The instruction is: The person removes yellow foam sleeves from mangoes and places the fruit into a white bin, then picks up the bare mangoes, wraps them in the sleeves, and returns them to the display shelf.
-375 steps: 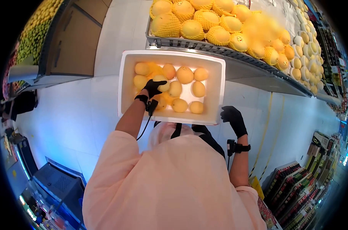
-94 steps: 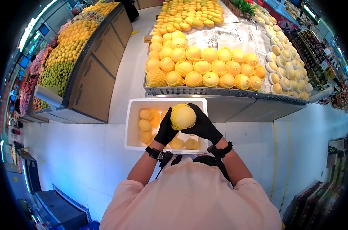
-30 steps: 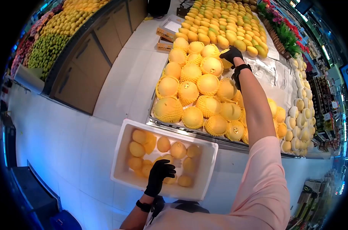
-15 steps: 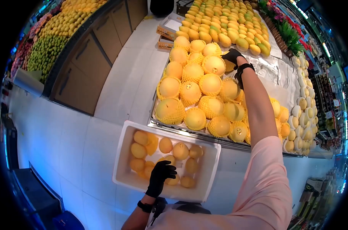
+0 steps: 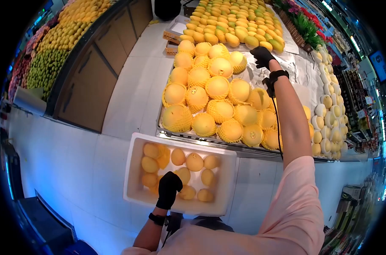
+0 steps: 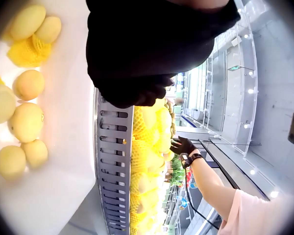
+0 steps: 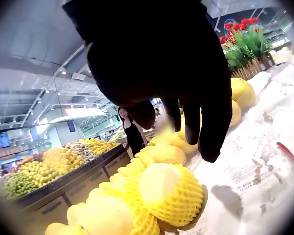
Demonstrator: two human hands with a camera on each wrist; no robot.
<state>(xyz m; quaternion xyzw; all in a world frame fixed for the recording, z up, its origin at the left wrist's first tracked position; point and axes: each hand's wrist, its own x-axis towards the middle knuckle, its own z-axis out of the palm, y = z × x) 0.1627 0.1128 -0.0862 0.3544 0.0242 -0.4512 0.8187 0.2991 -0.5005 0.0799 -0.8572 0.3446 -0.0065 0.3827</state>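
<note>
My right hand [image 5: 262, 57], in a black glove, hovers over the display with its fingers bent downward and nothing in them. Beside it, at the corner of the pile, sits a round yellow fruit [image 7: 171, 191] in a yellow foam net. Rows of similar netted fruit [image 5: 197, 98] cover the display's near part. My left hand [image 5: 169, 190], also gloved in black, hangs loosely curled above a white foam box [image 5: 128, 172], with no thing visible in it. Bare round yellow fruit [image 5: 195, 162] lie in the box, along with loose yellow foam nets [image 6: 29, 53].
A grey slotted edge [image 6: 115, 166] runs along the display front, close behind the box. Mangoes [image 5: 235, 25] fill the far part, with white paper [image 7: 250, 171] to the right. Pale fruit [image 5: 326, 110] stand at the right side. A person [image 7: 133, 134] stands farther off.
My right hand has come away from the corner fruit, up and to the right, leaving it on the pile. The left hand's fingers have curled in over the box.
</note>
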